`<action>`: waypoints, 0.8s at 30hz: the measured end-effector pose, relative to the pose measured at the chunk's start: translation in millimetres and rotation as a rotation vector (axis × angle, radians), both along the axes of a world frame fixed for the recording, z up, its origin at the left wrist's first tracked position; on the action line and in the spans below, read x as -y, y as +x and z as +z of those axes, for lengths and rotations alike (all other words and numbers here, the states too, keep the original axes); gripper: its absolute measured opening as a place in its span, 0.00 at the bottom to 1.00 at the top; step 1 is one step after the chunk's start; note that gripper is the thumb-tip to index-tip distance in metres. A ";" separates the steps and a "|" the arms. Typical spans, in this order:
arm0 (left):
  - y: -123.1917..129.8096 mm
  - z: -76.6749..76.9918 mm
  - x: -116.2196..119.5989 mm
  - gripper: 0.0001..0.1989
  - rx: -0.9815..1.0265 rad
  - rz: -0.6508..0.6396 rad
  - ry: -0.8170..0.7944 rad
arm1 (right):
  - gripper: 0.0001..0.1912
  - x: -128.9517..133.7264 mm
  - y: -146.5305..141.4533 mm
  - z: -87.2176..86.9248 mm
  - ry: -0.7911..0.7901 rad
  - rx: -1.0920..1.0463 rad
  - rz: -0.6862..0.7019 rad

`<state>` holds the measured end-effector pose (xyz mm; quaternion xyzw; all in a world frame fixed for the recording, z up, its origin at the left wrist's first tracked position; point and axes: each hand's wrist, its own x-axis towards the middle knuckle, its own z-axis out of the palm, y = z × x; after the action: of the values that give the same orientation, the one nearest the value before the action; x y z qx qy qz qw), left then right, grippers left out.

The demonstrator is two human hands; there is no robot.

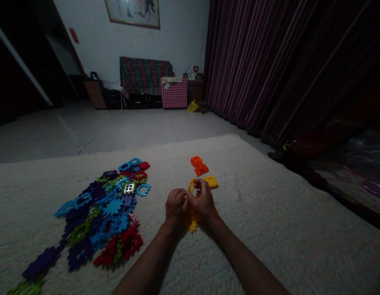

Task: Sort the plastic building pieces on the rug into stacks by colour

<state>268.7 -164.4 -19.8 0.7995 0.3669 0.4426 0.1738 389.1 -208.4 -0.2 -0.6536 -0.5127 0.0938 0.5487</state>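
A yellow interlocking plastic building piece (191,186) with a toothed, ring-like outline stands up between my two hands. My right hand (203,200) pinches it, with the thumb on the near side and the fingers curled over its right edge. Closed beside it, my left hand (176,205) meets the right thumb at the piece's lower edge; its fingertips are partly hidden. Beneath the hands, more yellow toothed pieces (193,225) show, partly covered. Just beyond the right hand lies another yellow piece (211,181). Farther off are orange pieces (199,165), grouped together.
A spread-out pile of blue, purple, green and red toothed pieces (111,207) lies to the left on the pale quilted cover (257,229). The cover's far edge drops to a tiled floor (147,127). Dark curtains (239,61) hang at the right.
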 end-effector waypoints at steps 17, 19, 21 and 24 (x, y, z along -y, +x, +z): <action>4.3 1.0 0.3 0.10 0.195 0.061 -0.030 | 0.17 1.2 78.9 2.9 -0.184 0.332 -0.330; 4.2 0.8 0.4 0.10 0.201 0.062 -0.045 | 0.16 -1.2 78.9 0.1 -0.209 0.365 -0.339; 4.1 0.6 0.2 0.10 0.208 0.059 -0.059 | 0.15 -3.4 79.4 -2.3 -0.234 0.382 -0.343; 3.7 0.7 -0.2 0.11 0.220 0.051 -0.077 | 0.17 -4.5 79.5 -3.1 -0.262 0.386 -0.355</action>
<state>272.4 -164.2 -19.1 0.7293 0.3825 0.5176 0.2324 468.7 -203.8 -3.3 -0.8043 -0.4688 -0.0643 0.3595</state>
